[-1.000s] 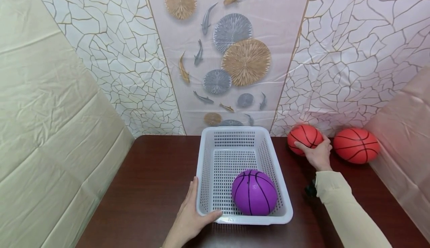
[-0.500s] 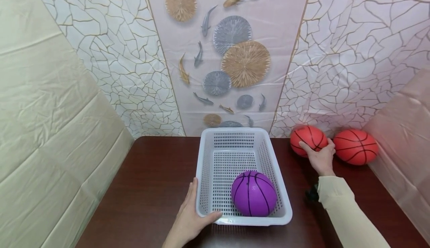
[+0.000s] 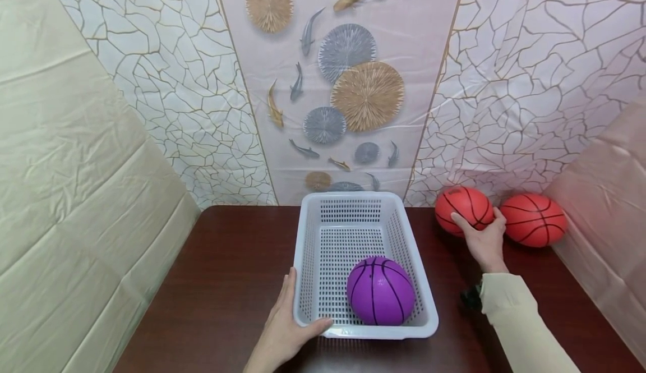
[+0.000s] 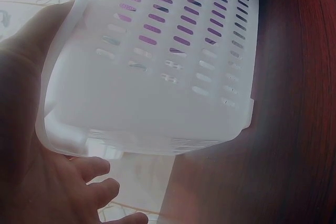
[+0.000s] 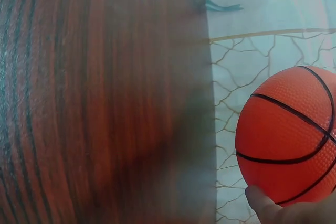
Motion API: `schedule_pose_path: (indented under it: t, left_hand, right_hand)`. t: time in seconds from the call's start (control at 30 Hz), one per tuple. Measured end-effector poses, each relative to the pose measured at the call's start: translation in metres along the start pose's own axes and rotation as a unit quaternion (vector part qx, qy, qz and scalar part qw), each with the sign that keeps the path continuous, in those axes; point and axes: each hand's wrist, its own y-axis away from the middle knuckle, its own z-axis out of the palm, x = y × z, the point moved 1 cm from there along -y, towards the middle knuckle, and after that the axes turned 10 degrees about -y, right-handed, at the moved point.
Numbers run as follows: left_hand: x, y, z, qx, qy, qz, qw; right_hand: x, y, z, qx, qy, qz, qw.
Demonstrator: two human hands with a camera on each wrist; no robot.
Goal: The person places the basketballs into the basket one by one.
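Observation:
A white plastic basket (image 3: 300, 249) with slotted walls stands on the table. Inside its near right part sits a purple toy basketball (image 3: 381, 291), which shows through the slots in the left wrist view. My left hand (image 3: 284, 328) holds the basket's near left corner, thumb over the rim and fingers along the outer side. At the back right, my right hand (image 3: 485, 243) grips a red toy basketball (image 3: 461, 207) from its near right side, thumb and fingers spread. A second red toy basketball (image 3: 534, 220) sits just right of that hand.
The dark wooden table (image 3: 227, 283) ends at a patterned cloth backdrop (image 3: 202, 81). Beige cloth walls (image 3: 75, 205) close in both sides, the right one beside the second red ball. A small dark object (image 3: 471, 297) shows beneath the right sleeve.
My right hand and the red basketball in it have shifted slightly to the right, nearer the second red ball. My left hand, the basket and the purple ball stay in place.

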Motion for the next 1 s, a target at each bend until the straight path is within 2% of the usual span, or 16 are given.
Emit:
schedule_pose_path:
  t: [0.7,1.0]
  left_hand:
    - [0.001,-0.001,0.0,-0.003,0.0,0.002,1.0]
    - [0.001,-0.001,-0.001,-0.006,-0.004,-0.001,1.0]
  right_hand:
    - [-0.029,0.021,0.004,-0.006,-0.024,-0.048,0.9985]
    - [-0.041,0.026,0.01,-0.027,-0.024,-0.083,0.9959]
